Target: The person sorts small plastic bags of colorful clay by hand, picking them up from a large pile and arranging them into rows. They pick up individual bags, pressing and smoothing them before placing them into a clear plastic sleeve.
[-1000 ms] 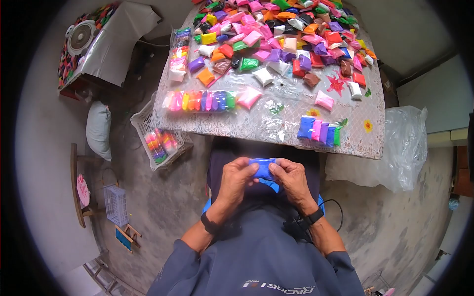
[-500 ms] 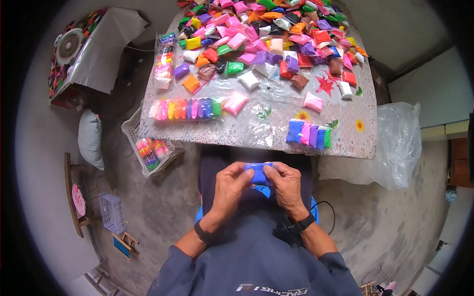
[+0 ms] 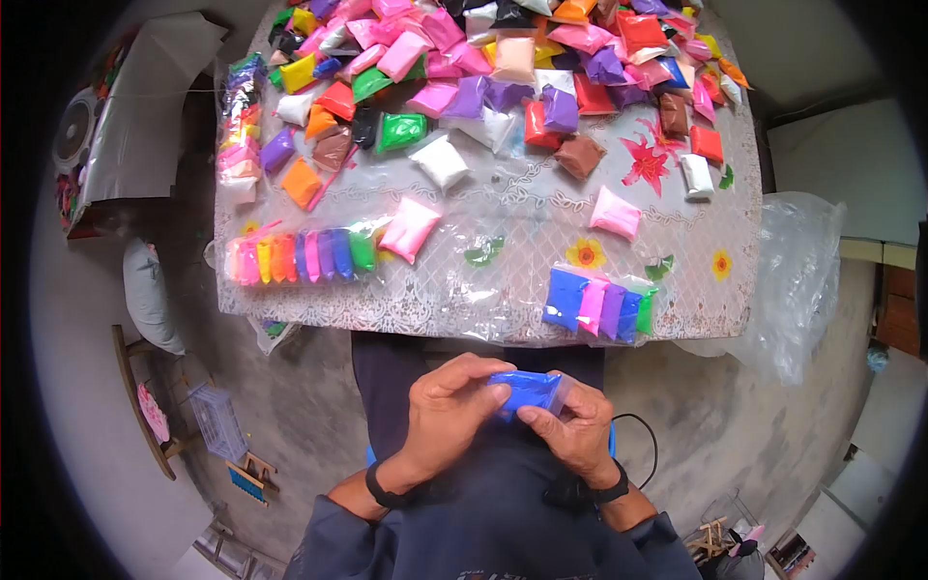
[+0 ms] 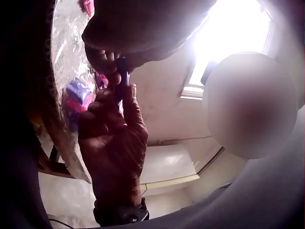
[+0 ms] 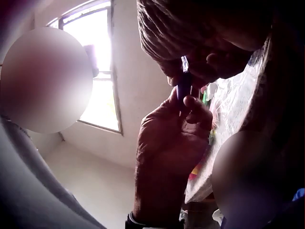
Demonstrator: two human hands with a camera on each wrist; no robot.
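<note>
1. left hand point(image 3: 449, 406) and right hand point(image 3: 577, 432) both pinch a blue packet point(image 3: 529, 389), fingers curled round its ends.
2. packet is held over the lap, just short of the table point(image 3: 698, 290) edge.
3. nearest on the table: clear bag of five packets point(image 3: 596, 305), blue, pink, purple, blue, green.
4. writing: packets too small to read any label; sweatshirt point(image 3: 503, 532) print is cut off at the frame bottom.

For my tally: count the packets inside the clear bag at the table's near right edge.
5 in the clear bag, left to right: blue packet, pink packet, purple packet, second blue packet, green packet. Others may be hidden.
</note>
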